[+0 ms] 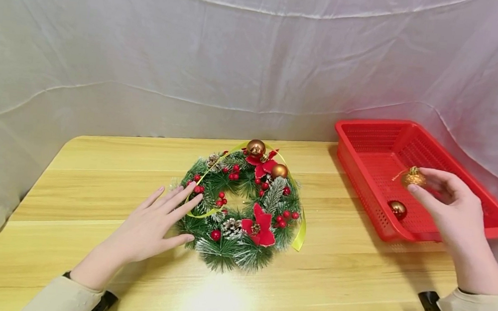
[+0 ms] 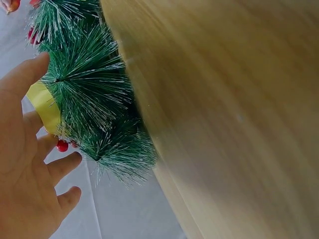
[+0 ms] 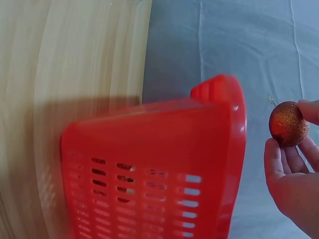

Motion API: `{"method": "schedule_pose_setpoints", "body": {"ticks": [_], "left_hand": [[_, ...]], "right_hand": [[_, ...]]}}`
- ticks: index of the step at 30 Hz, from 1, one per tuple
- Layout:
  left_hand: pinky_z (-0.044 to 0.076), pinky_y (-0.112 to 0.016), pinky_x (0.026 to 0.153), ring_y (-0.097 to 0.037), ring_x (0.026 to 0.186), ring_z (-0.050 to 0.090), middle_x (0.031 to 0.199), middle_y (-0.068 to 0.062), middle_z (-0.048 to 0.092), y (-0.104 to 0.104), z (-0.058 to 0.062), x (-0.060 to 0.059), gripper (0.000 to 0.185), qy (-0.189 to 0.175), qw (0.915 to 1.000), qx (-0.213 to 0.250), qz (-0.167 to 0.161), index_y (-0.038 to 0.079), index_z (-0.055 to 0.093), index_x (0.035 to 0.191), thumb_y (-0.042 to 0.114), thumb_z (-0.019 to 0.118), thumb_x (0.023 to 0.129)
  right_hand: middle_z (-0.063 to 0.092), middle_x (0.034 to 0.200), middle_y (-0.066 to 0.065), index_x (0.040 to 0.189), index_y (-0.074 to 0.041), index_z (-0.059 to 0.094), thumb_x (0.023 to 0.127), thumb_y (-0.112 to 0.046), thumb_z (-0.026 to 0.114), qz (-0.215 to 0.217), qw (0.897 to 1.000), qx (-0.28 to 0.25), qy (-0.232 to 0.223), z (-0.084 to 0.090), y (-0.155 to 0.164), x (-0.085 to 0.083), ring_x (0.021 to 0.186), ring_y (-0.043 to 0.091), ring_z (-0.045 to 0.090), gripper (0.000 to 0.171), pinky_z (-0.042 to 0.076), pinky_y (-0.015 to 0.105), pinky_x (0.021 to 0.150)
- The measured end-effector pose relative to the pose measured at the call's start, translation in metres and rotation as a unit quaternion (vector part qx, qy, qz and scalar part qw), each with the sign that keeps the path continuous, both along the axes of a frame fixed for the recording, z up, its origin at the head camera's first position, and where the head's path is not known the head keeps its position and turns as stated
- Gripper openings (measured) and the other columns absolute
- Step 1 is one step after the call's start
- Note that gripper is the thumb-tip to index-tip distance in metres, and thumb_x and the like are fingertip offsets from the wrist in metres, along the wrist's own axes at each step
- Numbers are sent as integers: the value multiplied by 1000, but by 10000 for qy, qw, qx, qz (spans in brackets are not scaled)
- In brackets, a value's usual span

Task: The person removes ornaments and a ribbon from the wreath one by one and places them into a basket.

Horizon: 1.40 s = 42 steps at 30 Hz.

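A green Christmas wreath (image 1: 221, 258) with red berries, pinecones and red flowers lies on the table. My left hand (image 1: 152, 226) rests on its left side, fingers straight and spread. Yellow ribbon (image 1: 298, 236) loops over the wreath and also shows behind the fingers in the left wrist view. A shiny copper bauble (image 1: 256, 147) and a gold bauble (image 1: 279, 171) sit on the wreath's upper right. Over the red basket (image 1: 355, 178), my right hand (image 1: 460, 211) pinches a glittery gold bauble (image 3: 288, 124) with a thin string, between thumb and fingers.
Another copper bauble (image 1: 397, 209) lies inside the basket at its near left corner. The basket stands on the right part of the wooden table (image 1: 93, 185). Pale cloth (image 1: 240, 54) hangs behind the table and along its sides.
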<state>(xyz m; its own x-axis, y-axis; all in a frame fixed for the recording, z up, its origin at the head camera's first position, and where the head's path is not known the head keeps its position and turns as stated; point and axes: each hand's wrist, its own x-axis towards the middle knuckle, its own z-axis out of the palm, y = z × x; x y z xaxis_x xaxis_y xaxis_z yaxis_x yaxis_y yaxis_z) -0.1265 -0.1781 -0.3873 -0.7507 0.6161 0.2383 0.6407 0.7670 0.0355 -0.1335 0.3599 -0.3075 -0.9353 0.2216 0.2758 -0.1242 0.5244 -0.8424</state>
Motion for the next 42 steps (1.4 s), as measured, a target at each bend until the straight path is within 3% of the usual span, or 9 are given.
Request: {"method": "schedule_pose_setpoints", "body": {"ticks": [10, 19, 27, 33, 42], "left_hand": [[5, -47, 117, -31, 142, 21, 160, -2, 12, 0, -1, 0, 80, -11, 10000, 7, 10, 22, 21, 154, 62, 49, 90], [4, -45, 117, -30, 142, 20, 160, -1, 11, 0, -1, 1, 80, -61, 10000, 5, 52, 23, 21, 154, 64, 47, 90], [3, -45, 117, -30, 142, 21, 160, -2, 12, 0, -1, 1, 80, -35, 10000, 41, 24, 22, 22, 154, 63, 49, 90], [6, -48, 116, -31, 142, 21, 160, -3, 12, 0, -1, 0, 80, -16, 10000, 40, 17, 22, 22, 154, 62, 49, 90], [6, -47, 117, -31, 142, 20, 160, -2, 11, 1, -1, 1, 80, -69, 10000, 28, 46, 22, 21, 154, 63, 48, 90]], "right_hand": [[63, 105, -15, 127, -12, 59, 86, -8, 71, 4, 9989, -469, -10, -7, 12, 0, 90, -5, 61, 43, 47, 4, 73], [61, 101, -20, 125, -17, 59, 87, -13, 70, -140, 9994, -243, -225, -12, 20, 3, 86, -9, 59, 40, 45, 3, 72], [65, 98, -17, 120, -16, 63, 85, -2, 69, 103, 9945, -1046, -1, -19, 27, 2, 86, -6, 61, 38, 46, 4, 70], [68, 99, -11, 117, -10, 65, 83, 7, 68, 422, 9798, -1936, 289, -24, 32, 0, 89, -2, 62, 38, 47, 5, 73], [68, 103, -8, 118, -5, 64, 85, 10, 64, 731, 9684, -2351, 393, -28, 40, 0, 90, 1, 65, 36, 49, 8, 76]]}}
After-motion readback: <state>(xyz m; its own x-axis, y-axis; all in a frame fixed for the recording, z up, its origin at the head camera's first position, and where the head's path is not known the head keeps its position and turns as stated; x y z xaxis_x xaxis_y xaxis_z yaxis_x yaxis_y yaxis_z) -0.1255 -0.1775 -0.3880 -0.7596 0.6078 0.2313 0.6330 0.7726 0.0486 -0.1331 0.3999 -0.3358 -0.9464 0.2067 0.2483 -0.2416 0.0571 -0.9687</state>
